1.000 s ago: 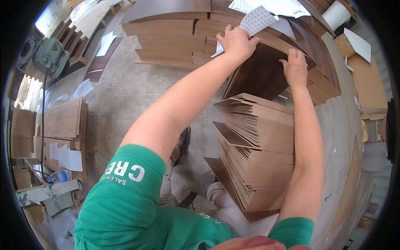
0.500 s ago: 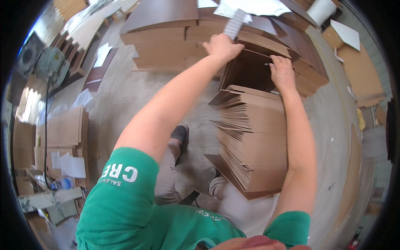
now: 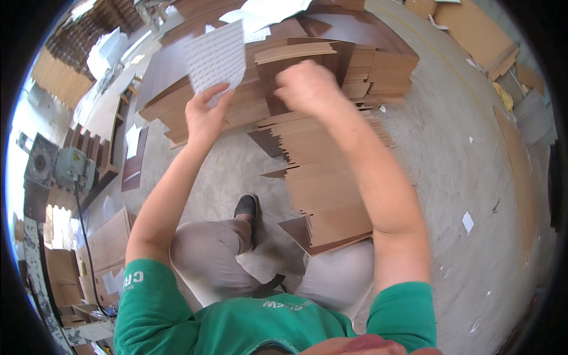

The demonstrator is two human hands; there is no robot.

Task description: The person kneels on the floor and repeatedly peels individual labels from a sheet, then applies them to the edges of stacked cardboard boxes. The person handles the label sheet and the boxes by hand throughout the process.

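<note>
My left hand (image 3: 207, 115) pinches the lower edge of a white sheet (image 3: 219, 56) printed with rows of small marks, likely a label sheet. It is raised in front of the stacked boards. My right hand (image 3: 310, 89) is slightly blurred, its fingers curled together in front of a dark brown panel (image 3: 273, 97) standing upright. Anything between those fingertips is too small to make out. Below that hand, a long row of thin brown boards (image 3: 325, 177) stands on edge and runs toward my knees, partly behind my right forearm.
Stacks of brown boards (image 3: 384, 74) stand ahead, with white papers (image 3: 266, 15) on top. At left are a grey motor (image 3: 74, 165) with a cable and leaning boards (image 3: 109, 248). Paper scraps (image 3: 467, 222) lie on the concrete floor at right.
My left hand has moved left with the sheet, which now faces me more broadly. My right hand has left the panel's right side and moved left, fingers curled. The whole view has shifted.
</note>
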